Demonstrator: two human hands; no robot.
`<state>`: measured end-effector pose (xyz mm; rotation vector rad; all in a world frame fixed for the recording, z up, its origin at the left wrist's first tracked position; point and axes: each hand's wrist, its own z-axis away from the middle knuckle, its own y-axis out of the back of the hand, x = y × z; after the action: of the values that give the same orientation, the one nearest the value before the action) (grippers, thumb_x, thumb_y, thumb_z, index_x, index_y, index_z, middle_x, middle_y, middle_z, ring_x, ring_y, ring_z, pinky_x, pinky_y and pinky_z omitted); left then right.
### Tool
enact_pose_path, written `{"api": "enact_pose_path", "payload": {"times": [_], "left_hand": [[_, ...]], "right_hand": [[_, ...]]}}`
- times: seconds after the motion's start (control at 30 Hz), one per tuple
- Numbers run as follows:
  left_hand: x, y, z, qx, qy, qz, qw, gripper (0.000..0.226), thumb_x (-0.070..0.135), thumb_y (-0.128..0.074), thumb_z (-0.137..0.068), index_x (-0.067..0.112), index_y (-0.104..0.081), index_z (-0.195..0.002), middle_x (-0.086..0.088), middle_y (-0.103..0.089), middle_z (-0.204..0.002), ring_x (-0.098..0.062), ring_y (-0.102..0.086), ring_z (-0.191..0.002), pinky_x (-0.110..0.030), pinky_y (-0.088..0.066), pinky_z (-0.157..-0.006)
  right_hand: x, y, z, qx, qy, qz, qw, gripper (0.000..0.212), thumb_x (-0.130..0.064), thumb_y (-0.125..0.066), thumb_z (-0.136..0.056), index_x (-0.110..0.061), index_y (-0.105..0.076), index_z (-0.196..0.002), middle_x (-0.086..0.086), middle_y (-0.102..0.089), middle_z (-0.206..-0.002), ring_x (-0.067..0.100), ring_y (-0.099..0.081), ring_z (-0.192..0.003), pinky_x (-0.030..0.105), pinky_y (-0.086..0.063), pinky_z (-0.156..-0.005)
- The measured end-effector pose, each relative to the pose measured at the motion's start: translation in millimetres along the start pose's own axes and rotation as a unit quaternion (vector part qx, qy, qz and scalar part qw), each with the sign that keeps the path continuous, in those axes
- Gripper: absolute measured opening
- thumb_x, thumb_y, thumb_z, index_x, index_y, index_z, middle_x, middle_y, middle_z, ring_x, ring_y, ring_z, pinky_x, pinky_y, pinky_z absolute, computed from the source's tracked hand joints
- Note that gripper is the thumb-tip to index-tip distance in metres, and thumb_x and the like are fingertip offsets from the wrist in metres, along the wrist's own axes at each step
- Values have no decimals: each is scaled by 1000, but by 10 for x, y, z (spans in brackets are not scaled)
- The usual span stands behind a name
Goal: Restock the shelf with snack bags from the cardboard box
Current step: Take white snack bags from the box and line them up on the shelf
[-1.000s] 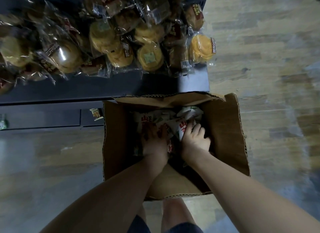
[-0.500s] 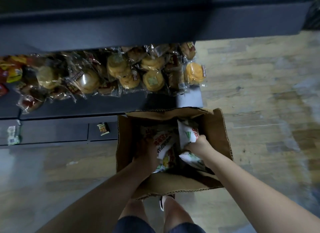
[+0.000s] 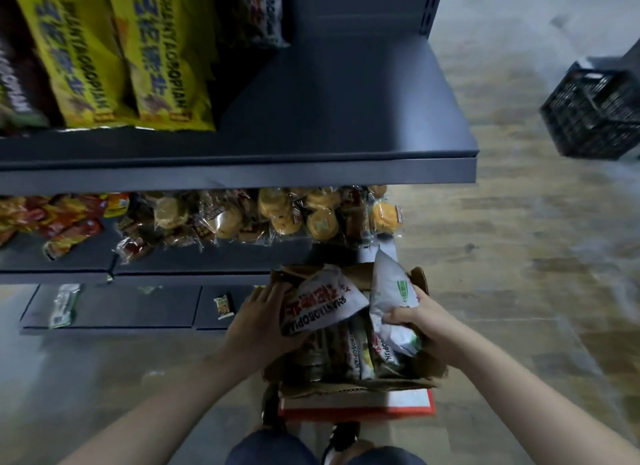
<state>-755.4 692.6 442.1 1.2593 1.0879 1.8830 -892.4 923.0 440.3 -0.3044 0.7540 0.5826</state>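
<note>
On the far left, the upper shelf [image 3: 346, 160] carries upright yellow snack bags [image 3: 104, 56], and its right half is bare dark metal. Below it, the lower shelf [image 3: 55, 267] holds red wrapped snacks [image 3: 62, 219] at the left and clear-wrapped round cakes [image 3: 277, 212] toward the right. A small loose packet [image 3: 223, 305] lies on the base panel beneath. Right of that, the left hand [image 3: 256, 321] has its grip curled round a white snack bag with red lettering [image 3: 318, 302], held above the cardboard box [image 3: 363, 383]. More bags [image 3: 346, 354] stand packed inside the box, which sits on the floor just in front of the lower shelf. The right hand [image 3: 420, 321] grips a second white bag with a green mark [image 3: 391, 291], tilted upright over the box's right side. Far right, a black plastic crate [image 3: 592, 115] stands on the wooden floor [image 3: 519, 257].
</note>
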Motion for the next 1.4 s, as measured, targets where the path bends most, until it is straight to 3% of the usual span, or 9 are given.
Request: {"api": "enact_pose_path", "payload": {"times": [0.2,0.3,0.43,0.53,0.73,0.97,1.13,1.3,1.4], "left_hand": [[-83,562,318,168,-98,17,981,67,49,-71,-62,18,-43,-115,1,-62,-98,-8,-60,-88,-12,-45,-67],[-28,791,415,224,-111,40,968,63,51,-63,-66,14,-42,-112,0,-63,-91,-8,-53,-87,-3,-36,-70],[75,1037,420,277,-82,102,952,74,69,-57,-66,19,-38,-118,26,-49,-93,6,-50,-90,10,-33,-61],[172,1218,290,314,-48,145,937,74,74,-57,-59,32,-36,-116,31,-47,-87,4,-58,-80,-1,-41,-53],[456,1604,-153,331,-30,227,915,74,72,-52,-58,42,-25,-120,27,-51,-100,-10,-61,-93,-35,-54,-75],[701,1815,-971,383,-10,187,904,66,55,-48,-85,15,-31,-135,-3,-55,-125,-29,-58,-110,-36,-48,-82],[692,1926,-1642,427,39,129,894,71,59,-30,-85,6,-36,-131,-11,-54,-117,-36,-60,-103,-43,-51,-81],[702,2010,-2134,460,57,153,873,90,70,-5,-85,-3,-46,-118,-17,-60,-105,-30,-65,-93,-33,-54,-73],[743,2111,-2328,388,110,181,897,56,49,-35,-94,-2,-44,-115,-19,-60,-109,-33,-62,-100,-36,-50,-80]], "right_hand": [[-281,-106,356,-113,76,-50,989,66,-2,-73,-63,-14,-52,-125,22,-65,-116,40,-61,-109,52,-46,-99],[-417,-203,481,-130,109,-63,984,72,-9,-77,-59,-8,-52,-126,25,-64,-117,42,-60,-110,54,-45,-99],[-704,-381,641,-105,144,-44,983,74,-16,-84,-51,-13,-56,-119,17,-71,-103,31,-69,-93,39,-56,-76],[-982,-496,728,-81,176,-41,980,98,-30,-96,-26,-9,-59,-114,18,-73,-98,31,-71,-88,35,-57,-69],[-1745,-664,815,-73,275,-82,955,95,-43,-96,-27,-19,-64,-114,6,-73,-107,28,-68,-100,40,-54,-83],[-2555,-848,104,114,418,-59,900,47,-18,-74,-79,-36,-50,-115,-11,-67,-105,8,-64,-95,26,-50,-74],[-2992,-906,-543,219,458,-16,862,51,-11,-74,-79,-10,-47,-122,4,-63,-107,17,-63,-96,13,-49,-65],[-3209,-1028,-928,217,455,26,863,62,-11,-74,-78,-12,-36,-127,0,-57,-105,12,-58,-90,28,-46,-74],[-3219,-1022,-1013,223,447,34,865,56,-20,-74,-80,-18,-37,-123,-13,-55,-95,3,-55,-83,26,-43,-73]]}}
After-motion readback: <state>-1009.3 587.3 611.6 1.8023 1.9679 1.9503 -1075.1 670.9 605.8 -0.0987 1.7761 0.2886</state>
